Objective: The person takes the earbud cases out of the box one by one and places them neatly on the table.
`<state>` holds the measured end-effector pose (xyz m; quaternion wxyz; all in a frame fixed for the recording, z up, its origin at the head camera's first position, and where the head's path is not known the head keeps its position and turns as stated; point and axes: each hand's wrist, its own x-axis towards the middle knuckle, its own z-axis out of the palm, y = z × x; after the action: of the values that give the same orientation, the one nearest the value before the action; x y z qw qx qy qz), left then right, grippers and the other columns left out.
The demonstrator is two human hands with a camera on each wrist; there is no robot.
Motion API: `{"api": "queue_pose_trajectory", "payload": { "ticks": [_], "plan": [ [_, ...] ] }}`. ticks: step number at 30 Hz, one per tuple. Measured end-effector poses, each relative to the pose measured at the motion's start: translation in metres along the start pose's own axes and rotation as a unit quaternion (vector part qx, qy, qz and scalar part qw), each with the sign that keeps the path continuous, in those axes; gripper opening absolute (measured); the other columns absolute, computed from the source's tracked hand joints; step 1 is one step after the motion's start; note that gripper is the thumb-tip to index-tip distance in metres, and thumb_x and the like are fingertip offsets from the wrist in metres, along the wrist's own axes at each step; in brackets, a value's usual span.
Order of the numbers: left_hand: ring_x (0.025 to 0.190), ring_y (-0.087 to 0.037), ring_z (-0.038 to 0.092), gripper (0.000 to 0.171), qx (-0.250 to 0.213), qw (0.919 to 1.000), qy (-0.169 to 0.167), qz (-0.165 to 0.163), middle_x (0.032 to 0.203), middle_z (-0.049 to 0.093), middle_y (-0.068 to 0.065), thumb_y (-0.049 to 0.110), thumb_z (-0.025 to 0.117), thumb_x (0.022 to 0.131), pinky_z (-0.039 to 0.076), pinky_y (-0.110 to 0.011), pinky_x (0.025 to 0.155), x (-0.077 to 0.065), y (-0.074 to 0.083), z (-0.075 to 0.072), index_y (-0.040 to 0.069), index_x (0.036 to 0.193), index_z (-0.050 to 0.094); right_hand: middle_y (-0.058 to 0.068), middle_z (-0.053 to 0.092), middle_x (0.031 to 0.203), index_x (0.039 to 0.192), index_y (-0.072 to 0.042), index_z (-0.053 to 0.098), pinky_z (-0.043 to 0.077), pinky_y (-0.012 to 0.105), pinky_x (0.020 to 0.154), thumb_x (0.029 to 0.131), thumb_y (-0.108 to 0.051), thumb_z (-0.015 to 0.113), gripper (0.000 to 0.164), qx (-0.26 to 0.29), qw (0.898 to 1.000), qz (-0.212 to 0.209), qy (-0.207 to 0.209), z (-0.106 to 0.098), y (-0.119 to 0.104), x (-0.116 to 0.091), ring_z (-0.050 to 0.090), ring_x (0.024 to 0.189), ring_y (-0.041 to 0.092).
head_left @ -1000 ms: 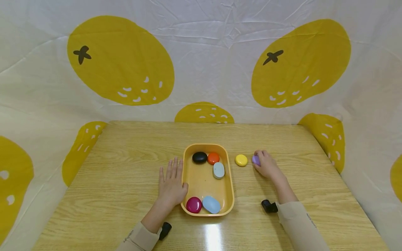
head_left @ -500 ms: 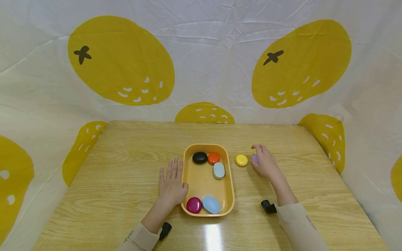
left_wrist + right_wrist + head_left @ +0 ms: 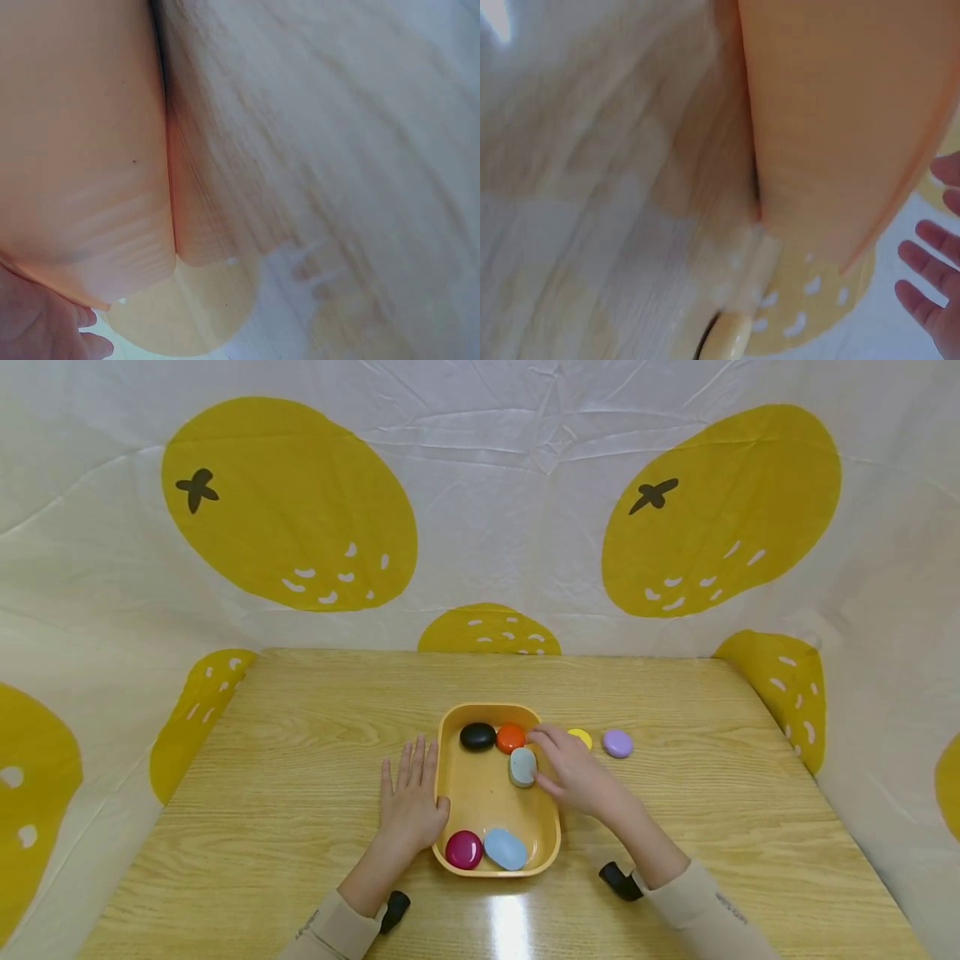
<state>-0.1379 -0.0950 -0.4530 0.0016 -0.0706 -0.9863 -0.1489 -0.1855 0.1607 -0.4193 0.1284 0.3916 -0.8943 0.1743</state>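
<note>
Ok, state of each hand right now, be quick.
Left hand: open, beside the tray, thumb at its rim.
Right hand: open, at the grey stone; contact unclear.

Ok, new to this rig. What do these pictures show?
No robot: these are a person's left hand and right hand, bare. The wide picture is taken from the head, the two blurry close ones from the wrists. On the wooden table sits a tray with a black piece, orange piece, grey piece, magenta piece and blue piece inside; a yellow piece and purple piece lie to its right. The left hand lies along the tray's left side; the right hand reaches over its right rim near the grey piece. Neither visibly holds anything.
</note>
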Motion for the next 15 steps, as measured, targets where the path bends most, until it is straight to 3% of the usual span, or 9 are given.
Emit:
{"api": "queue_pose_trajectory", "payload": {
  "ticks": [3, 7, 11, 15],
  "plan": [
    [0.14, -0.031, 0.002, 0.073, 0.001, 1.0, -0.001, -0.002, 0.153, 0.008, -0.014, 0.028, 0.049, 0.086, -0.001, -0.055, 0.108, 0.0, 0.0, 0.0, 0.005, 0.147, 0.015, 0.011, 0.049, 0.12, 0.119, -0.008, 0.049, 0.043, 0.043, 0.089, 0.077, -0.016, 0.068, 0.046, 0.002, 0.998, -0.04, -0.056, 0.005, -0.013, 0.0, 0.049, 0.108, 0.025],
    [0.14, -0.031, 0.002, 0.073, 0.006, 1.0, -0.003, -0.002, 0.153, 0.008, -0.013, 0.028, 0.049, 0.086, -0.001, -0.055, 0.108, 0.001, 0.0, 0.0, 0.006, 0.147, 0.015, 0.003, 0.048, 0.123, 0.122, -0.018, 0.049, 0.042, 0.04, 0.091, 0.078, -0.025, 0.069, 0.049, 0.009, 0.986, -0.071, -0.15, 0.01, -0.025, -0.002, 0.048, 0.11, 0.02],
    [0.139, -0.032, 0.004, 0.074, 0.009, 1.0, -0.003, -0.003, 0.153, 0.008, -0.014, 0.029, 0.05, 0.086, 0.0, -0.055, 0.108, 0.0, 0.001, -0.001, 0.006, 0.147, 0.015, -0.002, 0.048, 0.124, 0.124, -0.027, 0.05, 0.039, 0.039, 0.093, 0.075, -0.035, 0.071, 0.054, 0.015, 0.97, -0.083, -0.227, 0.014, -0.033, -0.002, 0.048, 0.111, 0.017],
    [0.139, -0.032, 0.004, 0.074, 0.007, 1.0, -0.004, -0.003, 0.153, 0.008, -0.014, 0.028, 0.05, 0.086, -0.001, -0.055, 0.108, 0.0, 0.001, -0.001, 0.005, 0.147, 0.014, -0.006, 0.048, 0.123, 0.124, -0.033, 0.05, 0.036, 0.04, 0.094, 0.071, -0.042, 0.074, 0.059, 0.009, 0.957, -0.084, -0.279, 0.015, -0.037, -0.002, 0.047, 0.112, 0.014]
  ]
}}
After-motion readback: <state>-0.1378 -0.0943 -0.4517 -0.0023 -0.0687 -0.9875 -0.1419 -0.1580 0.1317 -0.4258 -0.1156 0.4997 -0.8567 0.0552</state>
